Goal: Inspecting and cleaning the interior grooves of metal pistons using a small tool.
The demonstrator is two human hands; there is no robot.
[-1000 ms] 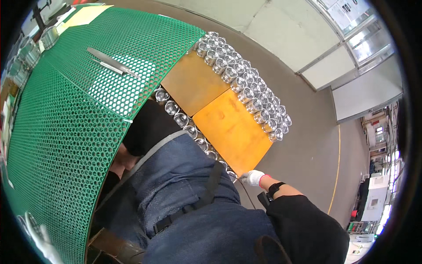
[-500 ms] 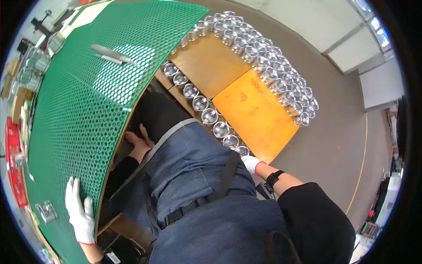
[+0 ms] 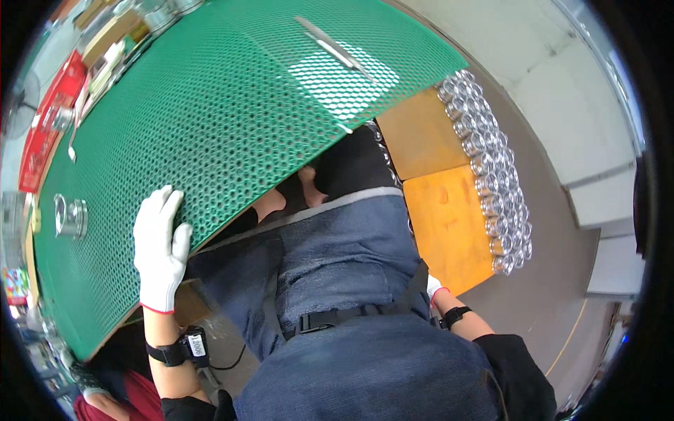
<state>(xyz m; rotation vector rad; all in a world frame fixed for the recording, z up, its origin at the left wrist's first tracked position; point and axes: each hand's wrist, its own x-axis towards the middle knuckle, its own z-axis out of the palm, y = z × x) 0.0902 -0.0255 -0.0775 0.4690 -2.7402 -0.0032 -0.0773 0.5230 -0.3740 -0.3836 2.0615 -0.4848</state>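
My left hand (image 3: 161, 242), in a white knit glove, lies flat on the green perforated mat (image 3: 203, 140) near its edge, fingers stretched out and nothing in them. To its left on the mat stands a shiny metal cylindrical part (image 3: 70, 216). My right hand (image 3: 434, 286), also gloved, is low at my right side beside the orange board (image 3: 449, 224). My apron hides its fingers, so I cannot see what it touches. Many similar shiny metal cylinders (image 3: 491, 175) stand in rows along the far side of the boards.
Two slender metal tools (image 3: 335, 49) lie on the mat. A red box (image 3: 53, 126) and jars (image 3: 158, 15) line its far left. A brown board (image 3: 420, 133) adjoins the orange one. Another person's arm and maroon clothing (image 3: 137, 396) show at lower left.
My view has swung left, so the table fills more of it and the boards sit further right. My left hand stays on the mat; my right hand is now more hidden by the apron.
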